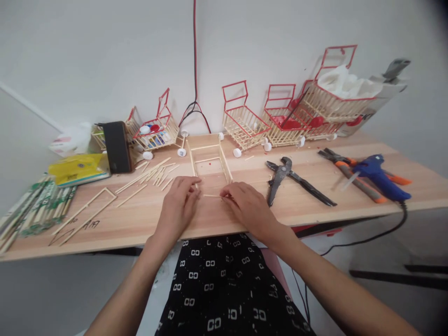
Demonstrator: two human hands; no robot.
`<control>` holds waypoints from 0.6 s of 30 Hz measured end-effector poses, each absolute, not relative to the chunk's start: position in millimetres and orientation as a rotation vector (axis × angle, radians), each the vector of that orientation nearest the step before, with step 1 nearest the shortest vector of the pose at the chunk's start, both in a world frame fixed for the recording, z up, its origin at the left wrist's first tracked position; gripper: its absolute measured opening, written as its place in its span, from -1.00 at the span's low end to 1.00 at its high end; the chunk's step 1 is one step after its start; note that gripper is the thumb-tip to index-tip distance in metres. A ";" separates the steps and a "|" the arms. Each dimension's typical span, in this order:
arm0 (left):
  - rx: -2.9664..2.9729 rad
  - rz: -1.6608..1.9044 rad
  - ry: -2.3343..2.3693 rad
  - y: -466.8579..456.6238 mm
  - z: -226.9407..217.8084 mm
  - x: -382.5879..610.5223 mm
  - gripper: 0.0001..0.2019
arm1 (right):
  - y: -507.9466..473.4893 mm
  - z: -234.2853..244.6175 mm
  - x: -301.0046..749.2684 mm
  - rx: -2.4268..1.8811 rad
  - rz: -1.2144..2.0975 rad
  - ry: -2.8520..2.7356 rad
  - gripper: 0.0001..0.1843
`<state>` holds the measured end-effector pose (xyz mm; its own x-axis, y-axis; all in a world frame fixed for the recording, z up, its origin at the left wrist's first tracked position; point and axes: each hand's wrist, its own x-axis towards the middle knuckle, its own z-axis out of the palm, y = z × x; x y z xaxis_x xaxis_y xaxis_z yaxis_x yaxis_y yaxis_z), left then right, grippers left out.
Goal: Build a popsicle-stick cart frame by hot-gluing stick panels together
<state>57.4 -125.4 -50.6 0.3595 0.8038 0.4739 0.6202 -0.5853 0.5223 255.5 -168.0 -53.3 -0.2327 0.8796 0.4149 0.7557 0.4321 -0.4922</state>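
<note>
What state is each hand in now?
Left hand: fingers curled at the frame; grip unclear.
Right hand: closed, fingers pinching a stick.

Soft, even light — dark upper-right corner

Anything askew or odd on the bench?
Nothing obviously damaged or spilled. Slightly untidy: loose sticks lie scattered at mixed angles left of the stick frame, and the blue glue gun appears to overlap the orange-handled pliers, its cord hanging off the table, a possible snag.
</note>
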 end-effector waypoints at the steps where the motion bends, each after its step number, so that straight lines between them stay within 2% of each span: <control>1: 2.366 1.053 1.270 -124.8 -49.7 55.6 -0.79 | -166.6 -53.8 254.7 -1.373 0.186 -2.074 -0.85; 4: 2.342 1.045 1.239 -122.1 -47.8 49.2 -0.79 | -165.6 -55.6 252.0 -1.371 0.122 -2.072 -0.83; 11: 2.325 0.979 1.164 -113.2 -47.0 39.7 -0.79 | -172.1 -57.3 235.5 -1.353 0.274 -1.956 -0.83; 18: 2.289 1.008 1.104 -109.2 -45.9 34.6 -0.78 | -165.1 -56.7 228.1 -1.240 0.199 -1.955 -0.81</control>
<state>34.6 -109.2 -45.9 0.4267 0.7947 0.4318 0.5025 -0.6053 0.6174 228.1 -165.1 -56.7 -0.2040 0.8186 0.5369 0.6934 0.5080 -0.5110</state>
